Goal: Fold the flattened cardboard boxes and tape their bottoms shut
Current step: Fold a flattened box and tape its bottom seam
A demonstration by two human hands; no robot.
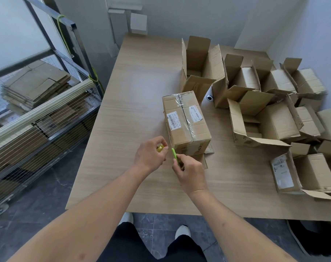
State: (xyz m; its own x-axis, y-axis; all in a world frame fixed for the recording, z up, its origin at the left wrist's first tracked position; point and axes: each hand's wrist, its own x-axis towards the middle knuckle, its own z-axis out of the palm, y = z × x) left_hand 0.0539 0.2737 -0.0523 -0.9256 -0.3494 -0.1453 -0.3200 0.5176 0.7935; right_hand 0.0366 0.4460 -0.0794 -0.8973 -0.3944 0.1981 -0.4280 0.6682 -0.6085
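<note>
Cardboard box [186,121] just above your hands, long axis up-frame; left hand [148,155] grips tape roll [160,147], right hand [189,172], nearer, pinches green cutter [174,153].

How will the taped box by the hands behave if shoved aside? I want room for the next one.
The taped box probably slides easily: the table looks smooth, and boxes folded like it nearby stand empty, so it is likely light. Its broad base suggests it won't tip. The flaps splayed beneath it may drag or catch.
</note>
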